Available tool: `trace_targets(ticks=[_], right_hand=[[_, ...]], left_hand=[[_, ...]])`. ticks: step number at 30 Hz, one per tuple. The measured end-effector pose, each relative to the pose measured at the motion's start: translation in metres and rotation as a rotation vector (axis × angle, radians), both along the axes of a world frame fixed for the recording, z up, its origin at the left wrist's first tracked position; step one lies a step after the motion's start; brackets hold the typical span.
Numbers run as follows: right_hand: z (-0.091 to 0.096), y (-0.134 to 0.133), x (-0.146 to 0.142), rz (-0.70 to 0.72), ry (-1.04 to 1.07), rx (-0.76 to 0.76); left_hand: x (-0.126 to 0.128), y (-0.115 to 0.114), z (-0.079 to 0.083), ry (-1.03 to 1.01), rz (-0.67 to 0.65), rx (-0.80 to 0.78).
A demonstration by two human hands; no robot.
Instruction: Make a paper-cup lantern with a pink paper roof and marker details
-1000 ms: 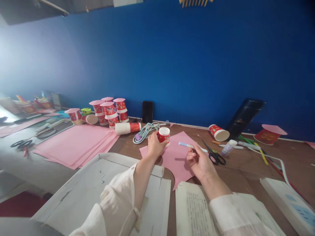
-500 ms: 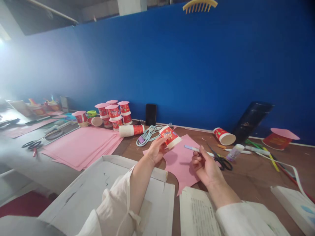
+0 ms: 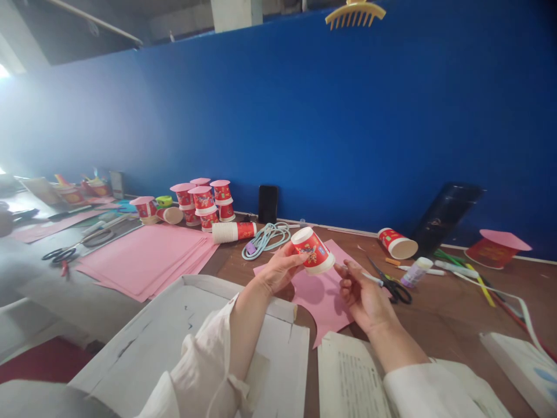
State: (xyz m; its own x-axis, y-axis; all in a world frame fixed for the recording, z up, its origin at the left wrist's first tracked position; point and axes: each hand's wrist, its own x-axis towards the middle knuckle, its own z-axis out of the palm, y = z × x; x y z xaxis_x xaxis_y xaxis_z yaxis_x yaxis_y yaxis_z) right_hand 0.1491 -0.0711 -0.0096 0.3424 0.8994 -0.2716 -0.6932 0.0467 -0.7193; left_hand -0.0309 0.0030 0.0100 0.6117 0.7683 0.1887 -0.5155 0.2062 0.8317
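A red paper cup (image 3: 314,248) with a white rim is held tilted in the air by my left hand (image 3: 281,270), its fingers wrapped round the side. Close to the cup's rim, my right hand (image 3: 363,296) pinches a slim white marker (image 3: 373,278); the fingers partly hide it, and whether its tip touches the cup I cannot tell. Below both hands lies a cut sheet of pink paper (image 3: 319,296). Black-handled scissors (image 3: 397,288) rest just beyond my right hand, and a glue stick (image 3: 416,273) stands to their right.
Stacked red cups with pink paper tops (image 3: 203,200) stand at the back left, near a pile of pink sheets (image 3: 143,255). A coiled cable (image 3: 267,239) and a phone (image 3: 268,203) sit behind the cup. A black bottle (image 3: 450,217) leans against the blue partition (image 3: 304,116).
My left hand has turned the cup and brought it right, towards my right hand. The marker has swung so that its front end is now near the cup's rim.
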Motion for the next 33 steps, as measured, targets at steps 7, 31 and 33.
trace_targets(ticks=[7, 31, 33], right_hand=[[0.001, -0.001, -0.005, 0.083, 0.021, 0.057], [0.010, -0.003, -0.006, 0.161, 0.195, 0.116], [0.012, -0.006, -0.009, 0.190, 0.138, 0.131]], left_hand=[[-0.001, -0.002, -0.001, 0.036, -0.123, 0.073], [0.013, -0.033, 0.002, 0.161, -0.258, -0.225], [0.013, -0.035, 0.002, 0.118, -0.286, -0.267]])
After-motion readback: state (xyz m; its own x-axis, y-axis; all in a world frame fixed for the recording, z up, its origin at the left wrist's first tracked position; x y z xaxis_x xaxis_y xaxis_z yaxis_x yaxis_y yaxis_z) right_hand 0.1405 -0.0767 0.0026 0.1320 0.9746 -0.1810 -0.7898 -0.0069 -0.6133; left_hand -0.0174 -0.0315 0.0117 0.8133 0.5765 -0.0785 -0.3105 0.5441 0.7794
